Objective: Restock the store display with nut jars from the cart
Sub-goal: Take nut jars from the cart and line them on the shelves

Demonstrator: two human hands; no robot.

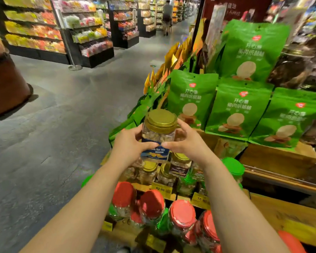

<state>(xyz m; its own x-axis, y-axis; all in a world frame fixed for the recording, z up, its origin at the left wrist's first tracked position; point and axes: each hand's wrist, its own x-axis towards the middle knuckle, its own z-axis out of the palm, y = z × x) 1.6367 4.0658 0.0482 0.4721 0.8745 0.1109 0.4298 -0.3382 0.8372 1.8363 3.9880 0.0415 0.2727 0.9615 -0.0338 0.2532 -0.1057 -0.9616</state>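
Observation:
A clear nut jar (159,133) with a gold lid and a blue "Nut Mix" label is held upright above the wooden display (274,157). My left hand (130,143) grips its left side and my right hand (187,141) grips its right side, thumbs meeting across the label. Directly below the jar stand several gold-lidded nut jars (180,164) on a shelf step. The cart is not in view.
Red-lidded jars (181,214) fill the lower tier, green-lidded jars (233,167) stand to the right, yellow price tags (161,189) line the shelf edges. Green snack bags (239,108) stack behind. Grey aisle floor (62,125) opens left; a person (166,15) stands far down it.

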